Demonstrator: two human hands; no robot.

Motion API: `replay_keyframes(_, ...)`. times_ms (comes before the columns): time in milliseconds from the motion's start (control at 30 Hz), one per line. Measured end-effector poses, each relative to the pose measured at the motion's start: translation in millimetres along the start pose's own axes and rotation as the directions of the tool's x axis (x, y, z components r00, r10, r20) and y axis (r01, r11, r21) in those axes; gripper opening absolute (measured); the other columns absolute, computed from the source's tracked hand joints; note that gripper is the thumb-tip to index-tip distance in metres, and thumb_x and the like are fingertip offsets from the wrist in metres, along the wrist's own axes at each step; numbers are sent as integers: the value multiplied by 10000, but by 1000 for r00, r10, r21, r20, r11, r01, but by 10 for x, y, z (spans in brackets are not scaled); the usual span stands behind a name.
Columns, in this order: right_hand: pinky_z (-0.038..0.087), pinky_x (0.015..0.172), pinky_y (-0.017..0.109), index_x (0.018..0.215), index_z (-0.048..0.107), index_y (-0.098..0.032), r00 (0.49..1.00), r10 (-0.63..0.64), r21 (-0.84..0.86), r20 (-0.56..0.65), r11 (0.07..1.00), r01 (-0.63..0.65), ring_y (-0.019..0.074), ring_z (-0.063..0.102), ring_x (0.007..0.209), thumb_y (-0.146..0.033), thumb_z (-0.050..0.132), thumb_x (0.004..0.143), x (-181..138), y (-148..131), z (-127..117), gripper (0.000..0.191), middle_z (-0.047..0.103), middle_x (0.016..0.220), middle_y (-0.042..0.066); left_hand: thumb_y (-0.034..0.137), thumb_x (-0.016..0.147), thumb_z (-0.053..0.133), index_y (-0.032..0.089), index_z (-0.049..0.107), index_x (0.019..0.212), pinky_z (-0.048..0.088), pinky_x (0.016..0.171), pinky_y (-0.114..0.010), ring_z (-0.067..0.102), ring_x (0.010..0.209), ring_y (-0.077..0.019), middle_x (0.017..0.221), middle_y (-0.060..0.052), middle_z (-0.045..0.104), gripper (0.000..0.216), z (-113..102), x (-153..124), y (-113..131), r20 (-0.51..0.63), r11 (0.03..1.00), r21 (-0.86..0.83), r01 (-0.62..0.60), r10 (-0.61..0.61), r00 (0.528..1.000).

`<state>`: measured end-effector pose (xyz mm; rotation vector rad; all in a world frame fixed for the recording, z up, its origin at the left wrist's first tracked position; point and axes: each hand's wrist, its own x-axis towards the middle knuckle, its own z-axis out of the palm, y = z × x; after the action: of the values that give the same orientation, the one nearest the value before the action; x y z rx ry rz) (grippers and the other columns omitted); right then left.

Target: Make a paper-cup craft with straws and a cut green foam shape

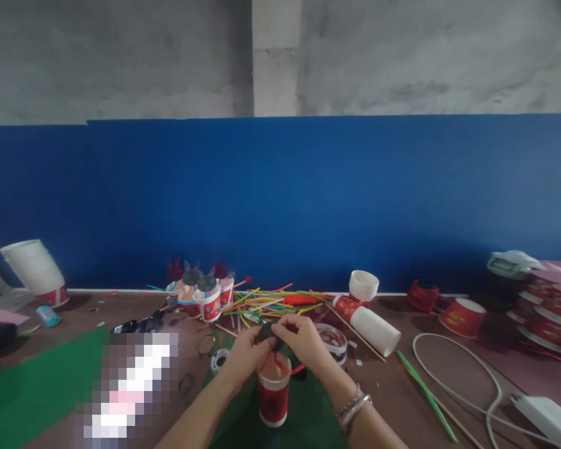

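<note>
A red paper cup [273, 399] with a white rim stands upright on a dark green mat [234, 411] in front of me. Just above its rim, my left hand [247, 352] and my right hand [302, 337] pinch a small dark round piece [267, 332] between them. The fingertips of both hands are closed on it and partly cover it. An orange-red strip [280, 360] shows at the cup's mouth below the fingers; where its ends are fixed I cannot tell.
Behind my hands lie many coloured sticks [262, 302]. Decorated cups [209, 305] stand left of them. A tape roll [220, 360] lies by my left wrist. To the right are a stack of paper cups [374, 328], a looped cable [462, 343] and a white power strip [546, 418].
</note>
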<state>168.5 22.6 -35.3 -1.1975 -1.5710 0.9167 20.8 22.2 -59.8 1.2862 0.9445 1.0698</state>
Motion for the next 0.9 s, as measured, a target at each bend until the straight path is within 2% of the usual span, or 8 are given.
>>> replay_keyframes(100, 364, 535, 226, 591, 583, -164, 1000, 16, -10, 7, 1000, -16, 115, 459, 548, -342, 593, 719, -5, -8, 15, 219, 523, 546, -29, 297, 665, 693, 111, 703, 756, 430, 660, -271, 581, 702, -194, 709, -40, 673, 207, -21, -10, -12, -49, 987, 146, -68, 75, 996)
replay_keyframes(200, 369, 535, 224, 619, 605, -158, 999, 18, -8, 36, 1000, -18, 115, 470, 553, -314, 585, 722, -16, -27, 6, 187, 540, 559, -25, 274, 661, 690, 120, 689, 697, 425, 662, -268, 574, 704, -194, 683, -31, 664, 158, -41, -4, -15, -57, 977, 183, -112, 124, 991)
replay_keyframes(300, 383, 546, 223, 674, 642, -152, 995, 33, -30, 94, 999, -30, 119, 501, 557, -238, 596, 690, -23, -31, -35, 100, 585, 584, -21, 319, 636, 718, 116, 670, 659, 432, 625, -270, 581, 645, -186, 626, -33, 651, 210, -42, 14, 1, -44, 996, 84, -25, 29, 999)
replay_keyframes(400, 373, 526, 223, 642, 629, -147, 997, 58, -97, 46, 994, -53, 122, 503, 540, -214, 596, 672, -8, 10, -77, 80, 581, 554, -22, 285, 558, 776, 117, 674, 758, 459, 647, -283, 611, 632, -181, 674, -45, 675, 280, -29, 25, 14, 30, 995, -72, 71, -70, 997)
replay_keyframes(533, 368, 500, 219, 630, 593, -157, 998, 62, -82, -7, 995, -62, 116, 502, 509, -238, 579, 692, 22, 85, -84, 103, 564, 526, -28, 227, 468, 832, 127, 664, 873, 471, 697, -298, 636, 670, -188, 740, -58, 694, 450, -17, 19, 10, 55, 985, -156, 70, -62, 997)
replay_keyframes(667, 383, 471, 213, 616, 553, -171, 993, 116, -18, 2, 993, -116, 122, 543, 488, -243, 592, 689, 16, 82, -53, 110, 554, 499, -35, 301, 555, 798, 105, 696, 821, 456, 686, -290, 635, 702, -206, 723, -70, 696, 346, -29, 0, 14, 159, 995, -77, 61, -48, 986)
replay_keyframes(800, 389, 443, 206, 624, 503, -182, 967, 255, 130, 22, 958, -255, 105, 526, 425, -253, 592, 689, -3, 40, -36, 131, 554, 483, -47, 299, 570, 780, 97, 715, 737, 449, 687, -294, 619, 687, -210, 669, -59, 688, 270, -55, 8, 14, 67, 995, 98, -2, -5, 998)
replay_keyframes(900, 382, 429, 205, 605, 485, -185, 951, 301, 127, 63, 943, -307, 97, 498, 402, -275, 579, 704, -11, 34, -49, 163, 555, 474, -41, 266, 585, 754, 98, 721, 726, 451, 698, -300, 615, 686, -213, 659, -59, 689, 221, -69, 21, 7, 29, 984, 179, -17, 12, 1000)
